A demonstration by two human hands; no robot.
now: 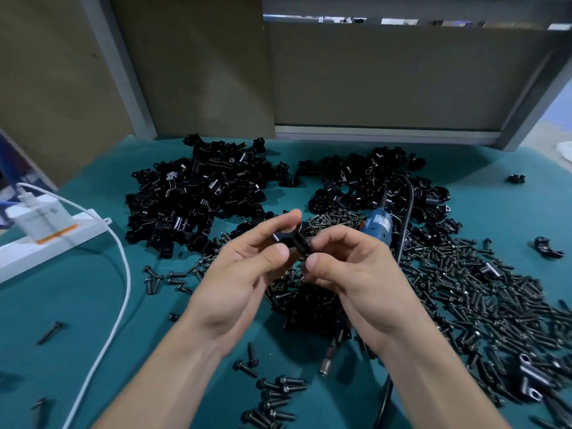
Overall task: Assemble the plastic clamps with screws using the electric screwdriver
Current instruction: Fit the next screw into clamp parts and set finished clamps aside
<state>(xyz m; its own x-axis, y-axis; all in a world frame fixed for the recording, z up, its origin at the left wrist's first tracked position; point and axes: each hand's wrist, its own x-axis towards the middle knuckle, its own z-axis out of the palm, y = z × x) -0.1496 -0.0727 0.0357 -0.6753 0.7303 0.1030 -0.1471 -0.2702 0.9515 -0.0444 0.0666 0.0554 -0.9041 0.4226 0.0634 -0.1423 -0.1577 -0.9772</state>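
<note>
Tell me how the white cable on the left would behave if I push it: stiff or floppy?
The cable is probably floppy: it lies in a loose curve on the mat. It looks thin, so likely light. Its far end joins the charger, so that end would likely stay put.

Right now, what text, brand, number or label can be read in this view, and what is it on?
No text is legible.
Electric screwdriver: pale label on the blue body, print too blurred to read.
White charger: faint grey marks, too blurred to read.
Power strip: orange sticker, no readable print.
Black clamp: no markings visible.
</note>
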